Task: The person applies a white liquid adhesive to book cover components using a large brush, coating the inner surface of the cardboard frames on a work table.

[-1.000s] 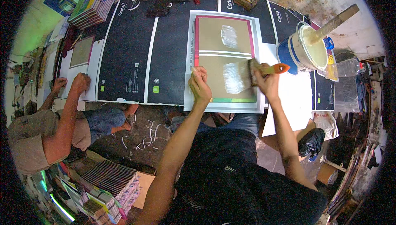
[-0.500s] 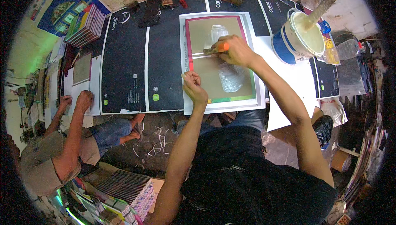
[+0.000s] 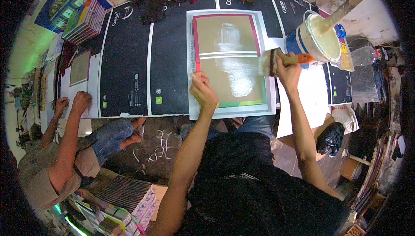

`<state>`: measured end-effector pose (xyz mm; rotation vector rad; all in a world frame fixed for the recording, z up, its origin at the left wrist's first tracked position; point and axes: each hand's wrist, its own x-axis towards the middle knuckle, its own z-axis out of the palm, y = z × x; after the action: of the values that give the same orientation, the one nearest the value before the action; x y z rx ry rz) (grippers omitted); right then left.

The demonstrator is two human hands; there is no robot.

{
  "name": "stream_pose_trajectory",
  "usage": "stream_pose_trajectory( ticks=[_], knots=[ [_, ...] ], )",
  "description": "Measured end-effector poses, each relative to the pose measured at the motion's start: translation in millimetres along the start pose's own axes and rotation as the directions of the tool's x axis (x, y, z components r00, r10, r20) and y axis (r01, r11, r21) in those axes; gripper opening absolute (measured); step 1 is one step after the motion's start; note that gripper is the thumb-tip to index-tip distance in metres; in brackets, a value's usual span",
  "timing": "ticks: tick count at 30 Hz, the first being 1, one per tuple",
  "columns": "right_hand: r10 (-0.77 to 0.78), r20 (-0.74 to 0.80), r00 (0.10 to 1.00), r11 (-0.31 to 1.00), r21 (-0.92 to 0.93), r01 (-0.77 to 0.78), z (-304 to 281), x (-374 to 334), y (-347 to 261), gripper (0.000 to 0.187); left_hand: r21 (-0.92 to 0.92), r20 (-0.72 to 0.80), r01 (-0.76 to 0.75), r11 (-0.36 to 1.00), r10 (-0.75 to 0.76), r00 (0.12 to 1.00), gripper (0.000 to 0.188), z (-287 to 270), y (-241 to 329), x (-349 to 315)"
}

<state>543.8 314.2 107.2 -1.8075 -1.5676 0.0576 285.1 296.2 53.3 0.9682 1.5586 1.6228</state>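
My right hand [image 3: 289, 72] grips a wide flat paintbrush [image 3: 302, 58] with an orange-tipped handle. Its pale bristles hover or rest at the right border of a white sheet [image 3: 269, 99]; contact is unclear. Two grey-brown boards [image 3: 208, 37] lie on this sheet, split by a narrow white gap and framed by red and green edges. Wet white paste [image 3: 241, 84] is streaked down their middle. My left hand [image 3: 204, 91] is curled closed at the sheet's left edge, and whatever its fingers hold is hidden.
A white-and-blue bucket [image 3: 298, 41] of cream paste, a wooden stick [image 3: 346, 11] standing in it, is at right. White paper [image 3: 304, 102] lies below it. Black printed sheets [image 3: 125, 63] cover the table. Stacked books [image 3: 86, 22] and a co-worker's hands [image 3: 81, 102] are at left.
My right hand has drawn the brush from the boards' middle to the right, past their edge. The paste streak now spreads across the gap between them. My left hand stays at the sheet's edge.
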Motion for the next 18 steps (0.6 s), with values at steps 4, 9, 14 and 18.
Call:
stream_pose_trajectory(
  ticks=[4,9,14,18],
  knots=[
    [-0.221,0.025,0.975,0.926,0.32,0.201,-15.7,1.8,-41.3,0.016,-0.286,0.018,0.108,0.952,-0.108,0.994,0.059,-4.5,-8.2,2.5],
    [-0.668,0.534,0.518,0.693,0.194,0.694,1.3,-9.3,-89.6,0.03,-0.339,-0.021,0.11,0.934,-0.124,0.992,0.057,-5.1,-5.9,3.5],
    [-0.612,0.717,0.333,0.613,0.165,0.773,-53.0,-35.8,-78.6,0.031,-0.271,-0.024,0.051,0.961,-0.059,0.998,0.057,-2.2,-4.6,3.2],
    [-0.505,0.837,0.212,0.639,0.197,0.744,-105.0,-27.2,-76.6,0.027,-0.256,-0.038,0.03,0.966,-0.041,0.998,0.057,-8.6,-6.3,4.1]
  ],
)
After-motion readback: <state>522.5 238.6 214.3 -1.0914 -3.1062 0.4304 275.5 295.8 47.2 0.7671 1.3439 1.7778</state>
